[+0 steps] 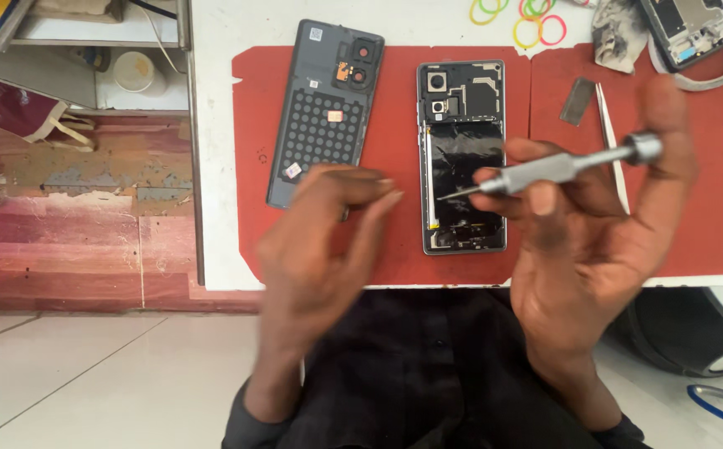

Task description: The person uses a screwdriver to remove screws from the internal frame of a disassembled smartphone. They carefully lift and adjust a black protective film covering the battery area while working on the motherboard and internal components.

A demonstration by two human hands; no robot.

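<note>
A person's right hand [582, 249] grips a slim silver metal precision screwdriver [557, 166] above the near right part of a red rubber work mat [249, 125], fingers pinching the knurled barrel while the forefinger caps the round end. The tool lies almost level, its long axis running left to right, its fine tip aimed left over an opened dark smartphone with exposed black battery [462, 154]. Light and stiff, it looks best held at the barrel; the thin tip could slip or bend. The left hand [320, 249] (blurred) hovers loosely curled near the mat's front edge, holding nothing that can be seen. Toward the mat's far left corner lies the detached grey back cover [325, 108], inner side up. Coloured rubber bands [519, 17] sit at the white table's [212, 166] far edge.
</note>
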